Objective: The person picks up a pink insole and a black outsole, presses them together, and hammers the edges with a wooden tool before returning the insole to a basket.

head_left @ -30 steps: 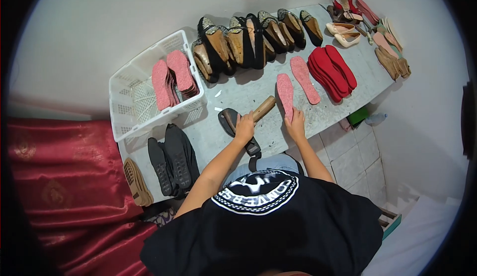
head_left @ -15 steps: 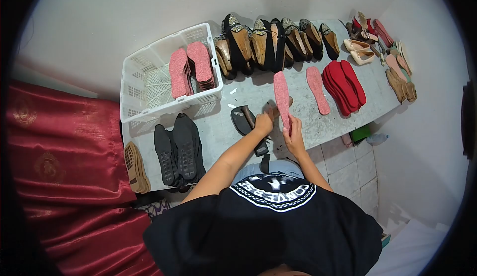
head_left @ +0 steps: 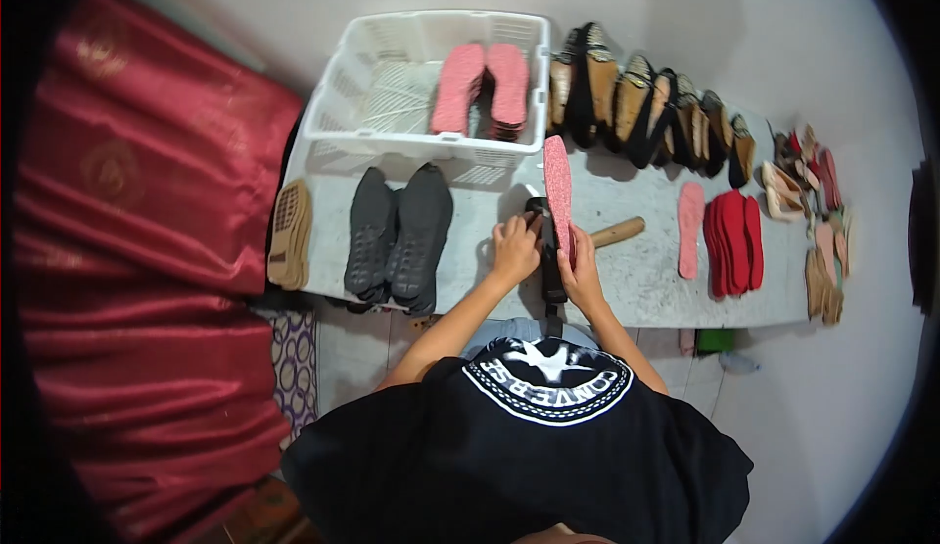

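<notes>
A pink speckled insole stands tilted up from my right hand, whose fingers are closed on its lower end. Just left of it, my left hand has its fingers curled against the edge of a black sole-shaped piece, gripping it. That piece is turned on edge, partly hidden by the insole and both hands. A wooden handle lies on the table right of my right hand; its other end is hidden.
A white basket with stacked pink insoles stands behind my hands. Dark grey soles and tan soles lie left. Black flats line the back. Another pink insole and red insoles lie right.
The view has swung left. The black piece, flat on the table before, is now on edge beside the insole. My left hand has moved from the wooden-handled tool to the black piece.
</notes>
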### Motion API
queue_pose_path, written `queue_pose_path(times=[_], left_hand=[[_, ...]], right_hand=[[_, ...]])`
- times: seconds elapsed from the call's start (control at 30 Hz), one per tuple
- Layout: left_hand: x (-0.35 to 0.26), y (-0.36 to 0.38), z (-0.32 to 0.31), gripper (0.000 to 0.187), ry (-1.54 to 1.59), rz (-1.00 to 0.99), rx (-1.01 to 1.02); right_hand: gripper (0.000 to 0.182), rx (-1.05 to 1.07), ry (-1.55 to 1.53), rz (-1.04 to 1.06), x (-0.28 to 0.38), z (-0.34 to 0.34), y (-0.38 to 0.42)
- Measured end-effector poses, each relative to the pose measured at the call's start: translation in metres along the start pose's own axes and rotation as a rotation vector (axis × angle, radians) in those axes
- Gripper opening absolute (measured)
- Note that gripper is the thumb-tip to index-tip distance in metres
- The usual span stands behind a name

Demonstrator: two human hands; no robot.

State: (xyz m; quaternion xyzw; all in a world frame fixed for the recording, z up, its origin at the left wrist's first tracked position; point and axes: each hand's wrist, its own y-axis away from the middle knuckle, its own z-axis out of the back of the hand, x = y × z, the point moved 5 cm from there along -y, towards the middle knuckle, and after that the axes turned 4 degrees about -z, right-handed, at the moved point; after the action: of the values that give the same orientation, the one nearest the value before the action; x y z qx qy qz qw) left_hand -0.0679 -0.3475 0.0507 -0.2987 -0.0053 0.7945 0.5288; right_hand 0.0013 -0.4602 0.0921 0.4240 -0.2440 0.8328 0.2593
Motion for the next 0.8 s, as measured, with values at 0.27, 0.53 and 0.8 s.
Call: queue_pose_path(times=[0.27, 0.53, 0.8], left_hand=[[0.073, 0.05, 0.117, 0.041, -0.274, 0.395, -0.293], [0.153, 0.096, 0.17, 0.061, -0.441, 0.759, -0.326], [0.182, 0.105, 0.187, 0.085, -0.235, 0.943, -0.163]], right_hand=[[0.052, 0.23, -0.048, 0.136, 0.034, -0.055, -0.011], [0.055, 0.453, -0.131, 0.237, 0.062, -0.101, -0.011], [0.055, 0.572, -0.12, 0.259, 0.072, -0.118, -0.003]])
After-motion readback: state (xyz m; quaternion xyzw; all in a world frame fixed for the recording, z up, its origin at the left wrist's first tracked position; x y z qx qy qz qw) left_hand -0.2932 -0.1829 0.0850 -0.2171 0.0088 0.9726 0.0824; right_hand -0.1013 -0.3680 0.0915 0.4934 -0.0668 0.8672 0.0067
